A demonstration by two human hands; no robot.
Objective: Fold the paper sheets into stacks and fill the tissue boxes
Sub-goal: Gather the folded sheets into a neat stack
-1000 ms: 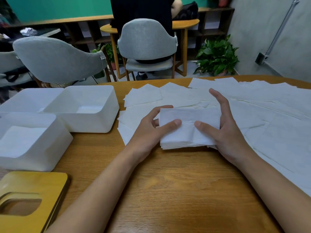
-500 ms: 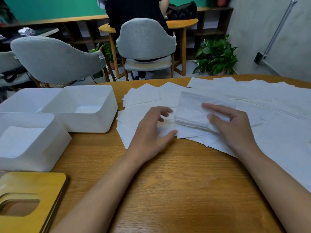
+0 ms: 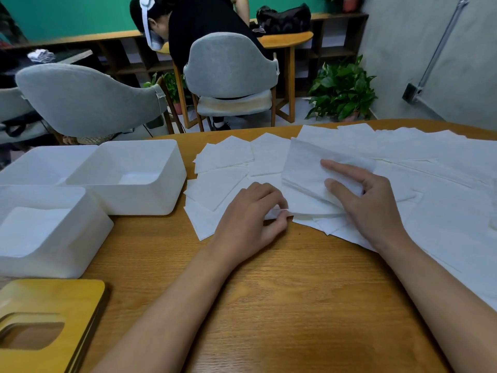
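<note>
1. Wooden counter [image 3: 282, 305] holds lots of white paper sheets [image 3: 443, 211] spread out on the right.
2. Right hand [image 3: 368, 205] grips a folded stack [image 3: 304, 168], tilted up at its far edge.
3. Left hand [image 3: 250, 219] pinches a sheet corner with closed fingers [image 3: 279, 211].
4. Three white tissue boxes [image 3: 139, 179] sit open on the left, near a yellow lid [image 3: 51, 319].

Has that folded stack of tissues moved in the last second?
Yes. The folded stack has gone up and to the right, farther from the near white box.
</note>
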